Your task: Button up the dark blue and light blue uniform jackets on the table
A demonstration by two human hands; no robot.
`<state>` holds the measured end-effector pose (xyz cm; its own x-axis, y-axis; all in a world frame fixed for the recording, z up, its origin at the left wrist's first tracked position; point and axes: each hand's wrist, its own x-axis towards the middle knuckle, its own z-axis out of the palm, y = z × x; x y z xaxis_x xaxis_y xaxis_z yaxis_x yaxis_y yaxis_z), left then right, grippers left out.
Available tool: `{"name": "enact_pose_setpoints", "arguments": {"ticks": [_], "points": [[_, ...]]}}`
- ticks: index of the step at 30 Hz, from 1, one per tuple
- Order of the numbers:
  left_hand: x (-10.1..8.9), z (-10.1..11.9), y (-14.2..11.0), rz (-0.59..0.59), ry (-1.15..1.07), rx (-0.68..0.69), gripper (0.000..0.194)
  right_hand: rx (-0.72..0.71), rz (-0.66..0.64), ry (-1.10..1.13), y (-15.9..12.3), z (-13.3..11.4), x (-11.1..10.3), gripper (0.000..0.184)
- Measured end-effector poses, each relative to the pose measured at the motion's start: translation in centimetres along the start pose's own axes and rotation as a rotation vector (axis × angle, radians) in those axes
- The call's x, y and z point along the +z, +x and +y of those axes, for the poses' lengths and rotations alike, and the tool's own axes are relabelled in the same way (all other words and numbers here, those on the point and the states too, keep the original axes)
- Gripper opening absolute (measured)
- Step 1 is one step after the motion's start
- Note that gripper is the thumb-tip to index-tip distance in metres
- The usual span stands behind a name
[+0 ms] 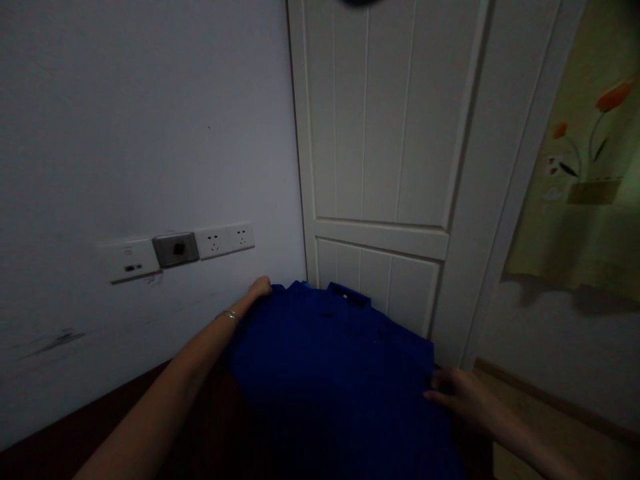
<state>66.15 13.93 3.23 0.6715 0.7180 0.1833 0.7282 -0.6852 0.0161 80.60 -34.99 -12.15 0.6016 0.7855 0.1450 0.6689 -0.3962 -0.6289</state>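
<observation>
A dark blue collared shirt [340, 360] is spread out in front of me, its collar towards the white door and its lower part running off the bottom of the view. At its far left corner, my left hand [260, 287] is closed on the cloth; a bracelet circles that wrist. My right hand [457, 390] is at the shirt's right edge, thumb and fingers pinched on the fabric there. Dim light hides the folds and most of the shirt's detail.
White panelled door [380, 133] stands behind the shirt. On the left wall [150, 133] are several sockets and switch plates [213, 241]. A yellow flowered curtain [575, 200] hangs at right, above a pale wooden surface [560, 427]. Dark red surface [200, 420] shows under the shirt.
</observation>
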Motion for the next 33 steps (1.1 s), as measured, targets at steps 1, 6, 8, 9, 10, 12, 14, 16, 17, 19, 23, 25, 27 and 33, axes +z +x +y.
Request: {"name": "enact_pose_setpoints", "arguments": {"ticks": [1,6,8,9,10,12,14,16,17,19,23,25,27,33], "points": [[-0.3,0.1,0.1,0.02,0.008,-0.016,0.025,-0.011,0.001,0.018,0.0,0.0,-0.3,0.026],[-1.0,1.5,1.0,0.155,0.056,-0.042,0.026,-0.008,0.056,0.078,0.7,1.2,-1.0,0.027],[-0.7,2.4,1.1,0.225,0.082,-0.031,0.027,0.009,0.072,0.063,1.2,2.1,-0.9,0.027],[-0.5,3.0,1.0,0.26,0.096,-0.022,0.028,0.019,0.077,0.044,1.4,2.5,-0.8,0.027],[-0.1,3.5,0.9,0.291,0.107,-0.013,0.029,0.026,0.082,0.017,1.6,2.9,-0.8,0.027],[0.6,4.4,0.7,0.333,0.12,0.007,0.031,0.04,0.095,-0.044,2.0,3.5,-0.7,0.027],[1.3,5.0,0.7,0.332,0.12,0.015,0.032,0.046,0.11,-0.102,2.4,3.9,-0.8,0.027],[2.0,5.4,0.9,0.303,0.111,0.002,0.032,0.043,0.111,-0.135,2.6,4.3,-0.8,0.027],[2.3,5.4,1.0,0.286,0.106,-0.011,0.031,0.041,0.11,-0.142,2.7,4.5,-0.8,0.027],[3.0,5.4,1.4,0.258,0.094,-0.041,0.031,0.043,0.106,-0.152,2.8,4.8,-0.7,0.025],[4.6,4.8,1.7,0.188,0.061,-0.068,0.031,0.058,0.103,-0.176,2.6,4.6,-0.4,0.024],[5.6,4.5,1.5,0.133,0.04,-0.055,0.031,0.053,0.112,-0.183,2.4,4.3,-0.3,0.023],[6.6,4.1,1.2,0.068,0.019,-0.034,0.031,0.047,0.123,-0.191,2.2,3.9,-0.3,0.022],[7.9,3.4,-0.3,-0.044,-0.024,0.055,0.04,0.082,0.117,-0.27,1.9,3.7,0.0,0.023]]}}
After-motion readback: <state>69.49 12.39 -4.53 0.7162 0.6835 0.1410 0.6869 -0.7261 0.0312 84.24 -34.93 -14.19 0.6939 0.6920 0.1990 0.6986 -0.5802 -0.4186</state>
